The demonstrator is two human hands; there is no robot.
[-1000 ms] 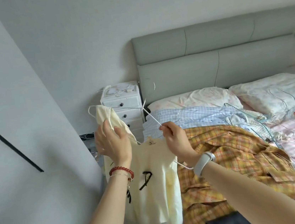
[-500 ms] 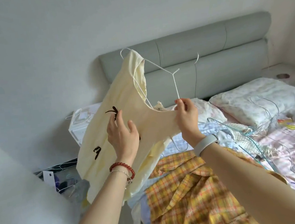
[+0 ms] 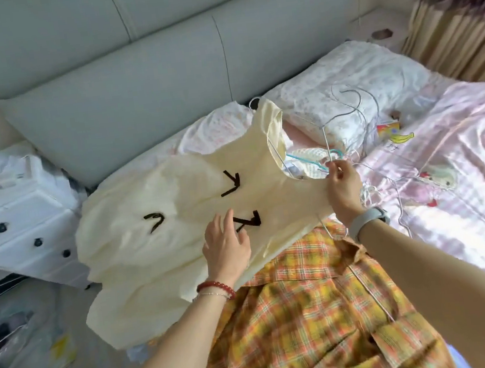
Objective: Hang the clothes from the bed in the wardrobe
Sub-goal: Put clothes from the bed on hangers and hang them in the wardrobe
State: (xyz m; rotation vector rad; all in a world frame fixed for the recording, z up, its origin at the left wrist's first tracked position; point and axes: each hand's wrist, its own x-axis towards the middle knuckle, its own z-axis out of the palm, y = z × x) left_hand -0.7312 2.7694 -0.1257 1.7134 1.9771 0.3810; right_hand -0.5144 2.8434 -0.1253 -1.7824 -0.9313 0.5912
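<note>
Cream top (image 3: 175, 198) spread under left hand (image 3: 226, 247), right hand (image 3: 344, 189) pinching.

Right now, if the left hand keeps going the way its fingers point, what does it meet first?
The left hand points up-right across the cream top; first comes the black bow at its fingertips, though depth is unclear.

Both forearms reach forward. The left hand (image 3: 225, 244) lies palm-down with fingers (image 3: 224, 221) spread and straight (beaded bracelet on the wrist). The right hand (image 3: 344, 188) is raised, its fingers pinched together, a band on its wrist.
</note>
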